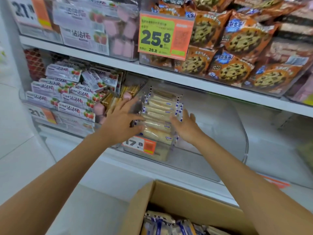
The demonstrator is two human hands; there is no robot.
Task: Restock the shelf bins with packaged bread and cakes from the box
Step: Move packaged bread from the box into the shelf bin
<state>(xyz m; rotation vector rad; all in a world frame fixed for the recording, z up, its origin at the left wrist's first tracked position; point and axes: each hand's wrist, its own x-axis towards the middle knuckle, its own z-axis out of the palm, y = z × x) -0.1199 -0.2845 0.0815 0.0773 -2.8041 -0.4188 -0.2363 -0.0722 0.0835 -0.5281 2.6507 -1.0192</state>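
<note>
Standing on edge in a tight row, the bread packs point(159, 114) filled a narrow clear bin point(167, 154) on the middle shelf point(220, 89), running from front to back. Each pack was a pale, soft-looking oblong in glossy clear film, with blue-and-white crimped ends. The left grip point(122, 121) lay against the row's left ends, wide, with fingers spread straight and the thumb along the packs, holding nothing. The right grip point(185, 128) was at the row's right ends, palm turned inward, fingers straight and loose; whether it touched the film could not be told. So the row sat between the two grips. An orange-and-white price tag point(138, 145) reading 17.8 hung on the bin's front. To the right stood a wider clear plastic bin point(233, 133) with rounded corners. To the left, flat pink-and-white strawberry packs point(67, 95) lay heaped. Above, shiny orange cookie bags point(237, 48) crowded the upper shelf. Below, an open brown cardboard box point(177, 199) held more blue-edged packs point(162, 224).
</note>
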